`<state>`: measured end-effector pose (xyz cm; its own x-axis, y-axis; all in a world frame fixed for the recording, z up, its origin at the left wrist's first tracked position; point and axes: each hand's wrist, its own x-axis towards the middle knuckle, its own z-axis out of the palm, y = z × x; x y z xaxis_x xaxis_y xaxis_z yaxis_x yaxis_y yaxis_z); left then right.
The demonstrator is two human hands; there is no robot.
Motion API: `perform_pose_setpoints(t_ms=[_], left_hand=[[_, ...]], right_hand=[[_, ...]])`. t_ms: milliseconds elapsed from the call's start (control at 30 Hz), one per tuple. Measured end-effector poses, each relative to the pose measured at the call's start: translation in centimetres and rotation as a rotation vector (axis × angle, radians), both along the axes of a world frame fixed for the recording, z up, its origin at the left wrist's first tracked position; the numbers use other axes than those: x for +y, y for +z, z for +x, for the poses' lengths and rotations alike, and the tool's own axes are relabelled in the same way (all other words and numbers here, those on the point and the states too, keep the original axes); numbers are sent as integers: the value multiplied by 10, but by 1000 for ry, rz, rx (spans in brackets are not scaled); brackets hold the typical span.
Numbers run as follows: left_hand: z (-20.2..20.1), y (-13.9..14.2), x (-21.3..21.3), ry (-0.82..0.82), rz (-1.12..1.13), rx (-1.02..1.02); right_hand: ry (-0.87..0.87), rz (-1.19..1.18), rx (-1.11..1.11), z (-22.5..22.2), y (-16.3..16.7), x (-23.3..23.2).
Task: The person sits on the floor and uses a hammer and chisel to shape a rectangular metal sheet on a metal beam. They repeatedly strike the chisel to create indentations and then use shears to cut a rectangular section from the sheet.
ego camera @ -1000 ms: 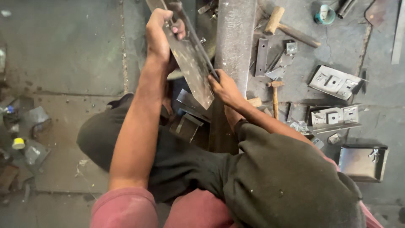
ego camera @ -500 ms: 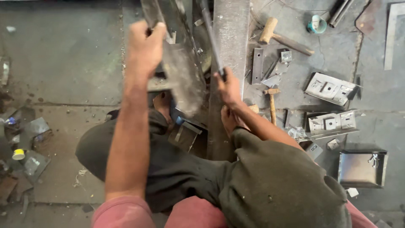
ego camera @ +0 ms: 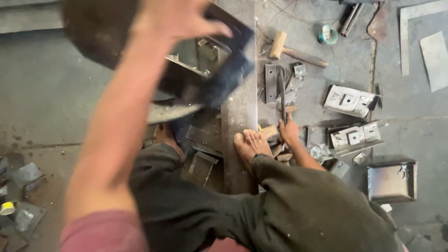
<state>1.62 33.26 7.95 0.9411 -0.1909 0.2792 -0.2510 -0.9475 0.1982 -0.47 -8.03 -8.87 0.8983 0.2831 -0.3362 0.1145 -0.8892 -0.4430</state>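
My left hand (ego camera: pixel 173 19) is raised close to the camera and grips a dark, bent piece of sheet metal (ego camera: pixel 223 74), which is blurred by motion. My right hand (ego camera: pixel 289 132) is low on the floor to the right of a long grey steel beam (ego camera: pixel 239 100). Its fingers close around the lower end of a thin dark metal bar (ego camera: pixel 282 91) that points away from me. My bare foot (ego camera: pixel 249 143) rests on the beam beside that hand. A short wooden handle (ego camera: pixel 269 131) lies just left of the right hand.
A wooden-handled hammer (ego camera: pixel 291 50) and a teal tape roll (ego camera: pixel 328 35) lie at the far right. Folded metal boxes (ego camera: pixel 350 101) (ego camera: pixel 357 136) and a square steel tray (ego camera: pixel 392 182) sit on the right. Scrap pieces (ego camera: pixel 23 186) litter the left floor.
My left hand has lifted the sheet metal piece up toward the camera. My right hand has left the sheet and dropped to the floor right of the beam with the thin bar.
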Motion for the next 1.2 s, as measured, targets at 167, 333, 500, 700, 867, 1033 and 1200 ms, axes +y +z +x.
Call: perform_pose_setpoints(t_ms=[167,333,500,700,867,1033,1200], left_hand=[[105,-59,-121,-352,402,492],[143,-100,-176,-327,367,522],[107,-126,-140,167,-321,255],[-36,-160,-91,902,-515,-50],[-99,-188,-123,1111,-1907,283],[-99,-202,-150,816,-1629,150],[-90,-213,-149,858,-1859,168]], right_hand=[[-295,554,268,23,29,37],[-378,1065,735,72,63,79],[-370,1027,607,88,55,107],[-320,960,454,97,33,93],[-383,964,354,82,16,8],[-648,502,247,21,-24,-154],[-798,-2,-85,-63,-41,-276]])
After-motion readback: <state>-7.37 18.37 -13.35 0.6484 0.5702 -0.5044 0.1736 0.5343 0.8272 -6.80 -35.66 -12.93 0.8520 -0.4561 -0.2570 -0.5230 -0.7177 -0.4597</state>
